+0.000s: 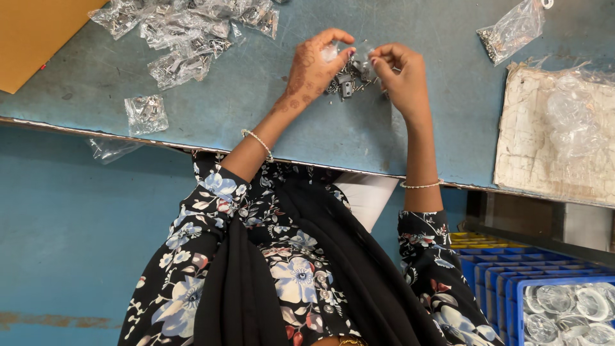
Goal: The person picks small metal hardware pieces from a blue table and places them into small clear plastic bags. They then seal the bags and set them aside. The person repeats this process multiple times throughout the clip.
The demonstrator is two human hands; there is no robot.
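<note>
Both hands' grips (355, 54), over metal parts (346, 80)

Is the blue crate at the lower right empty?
No, the blue crate holds a heap of clear round plastic pieces.

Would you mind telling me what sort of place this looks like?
Probably a small packing or assembly workshop: a worn blue workbench, many clear bagged metal parts, and stacked blue bins holding clear round pieces.
</note>
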